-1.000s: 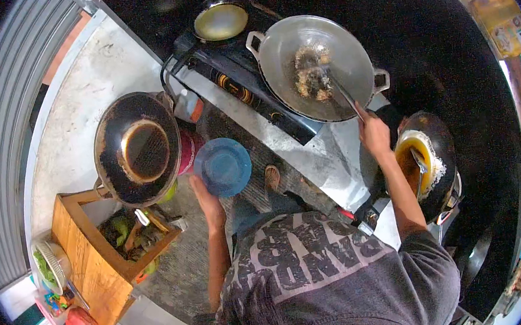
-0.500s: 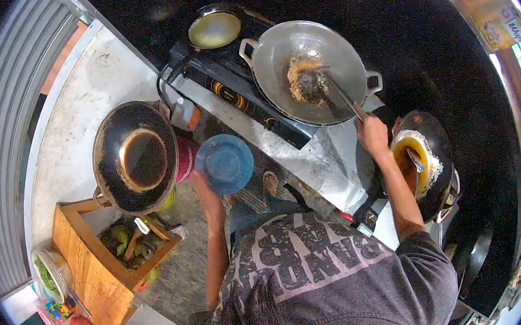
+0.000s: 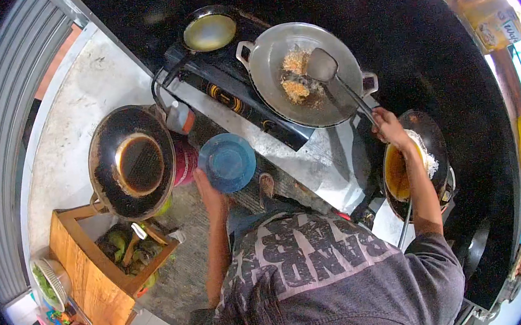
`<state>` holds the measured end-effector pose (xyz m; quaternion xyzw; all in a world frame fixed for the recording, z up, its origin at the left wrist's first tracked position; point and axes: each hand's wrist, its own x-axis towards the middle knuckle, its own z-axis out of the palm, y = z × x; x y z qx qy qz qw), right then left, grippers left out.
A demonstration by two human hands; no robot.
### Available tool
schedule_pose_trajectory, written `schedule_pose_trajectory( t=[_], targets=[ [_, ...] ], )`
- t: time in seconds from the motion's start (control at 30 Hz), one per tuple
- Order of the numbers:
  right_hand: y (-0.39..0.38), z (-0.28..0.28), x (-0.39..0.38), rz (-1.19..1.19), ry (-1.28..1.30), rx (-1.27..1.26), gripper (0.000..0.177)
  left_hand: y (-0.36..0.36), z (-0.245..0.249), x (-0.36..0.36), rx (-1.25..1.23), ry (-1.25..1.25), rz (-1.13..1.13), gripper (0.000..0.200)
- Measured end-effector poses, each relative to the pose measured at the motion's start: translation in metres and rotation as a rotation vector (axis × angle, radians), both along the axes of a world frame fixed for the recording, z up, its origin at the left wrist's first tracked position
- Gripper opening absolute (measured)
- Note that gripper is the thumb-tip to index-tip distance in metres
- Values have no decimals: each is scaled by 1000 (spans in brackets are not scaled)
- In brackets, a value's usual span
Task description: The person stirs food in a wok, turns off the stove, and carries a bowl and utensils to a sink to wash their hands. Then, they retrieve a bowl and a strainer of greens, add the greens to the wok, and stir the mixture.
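Note:
My left hand (image 3: pixel 211 196) grips the rim of an empty blue plastic bowl (image 3: pixel 228 161), held out in front of my body. The fingers of my right hand (image 3: pixel 390 128) are wrapped round the handle of a metal spatula (image 3: pixel 323 66). Its broad blade hangs over the large grey wok (image 3: pixel 267 79), beside the browned, crumbly food (image 3: pixel 295 90). This food lies in two clumps with a dark patch of oil around it. The wok sits on a black gas stove (image 3: pixel 283 133).
A small pan (image 3: pixel 217 14) of yellowish oil stands at the back. To the left, a blackened wok (image 3: pixel 100 160) holds dark liquid, near a wooden crate (image 3: pixel 91 275) with green produce. Below my right forearm is another dark pan (image 3: pixel 429 120) with orange-brown liquid.
My right hand has shifted right, lifting the spatula out of the food and turning its blade. The food now shows as two clumps. The bowl stays nearly in place.

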<state>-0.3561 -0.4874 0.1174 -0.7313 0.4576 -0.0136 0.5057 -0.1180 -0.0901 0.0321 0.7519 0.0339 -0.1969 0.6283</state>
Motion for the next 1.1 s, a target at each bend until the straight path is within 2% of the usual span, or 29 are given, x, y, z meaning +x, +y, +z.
schedule_pose_trajectory(
  t=[0.07, 0.17, 0.27, 0.33, 0.37, 0.47, 0.5, 0.57, 0.6, 0.67, 0.77, 0.87, 0.97, 1.03, 1.07, 1.1],
  targets=[
    [-6, 32, 12, 14, 112, 167, 28, 5, -4, 1, 113, -101, -107, 67],
    [-14, 43, 13, 89, 137, 393, 33, 3, 7, 2, -97, 60, 87, 66],
    [-13, 47, 16, 99, 164, 586, 41, 22, -31, 11, -285, 151, 101, 66],
    [-4, 56, 27, 117, 208, 639, 42, 22, -11, 9, -331, 160, 114, 65],
    [5, 71, 35, 174, 278, 523, 42, 22, -4, 9, -353, 164, 122, 65],
    [-2, 62, 32, 292, 438, 232, 42, 27, -25, 11, -310, 114, 235, 66],
    [0, 71, 37, 325, 480, 169, 43, 30, -20, 12, -266, 101, 212, 67],
    [-20, 50, 33, 459, 458, -22, 40, 33, -8, 13, -176, 75, 171, 68],
    [-27, 34, 31, 524, 445, -116, 39, 34, -7, 14, -206, 86, 166, 68],
    [-26, 5, 36, 449, 368, -237, 39, 36, -5, 15, -269, 103, 165, 68],
    [-12, -28, 44, 348, 246, -177, 40, 37, 2, 15, -67, 61, 221, 68],
    [5, -52, 43, 291, 199, 11, 45, 47, -15, 17, -145, 74, 208, 60],
    [21, -44, 50, 315, 186, 3, 46, 45, -16, 3, 242, -321, 86, 59],
    [22, -39, 48, 416, 159, -50, 51, 54, -46, -1, 451, -545, -104, 53],
    [16, -44, 45, 552, 163, -308, 40, 55, -59, -1, 544, -661, -205, 52],
    [14, -40, 45, 679, 157, -574, 31, 54, -61, -3, 518, -653, -200, 52]
  ],
)
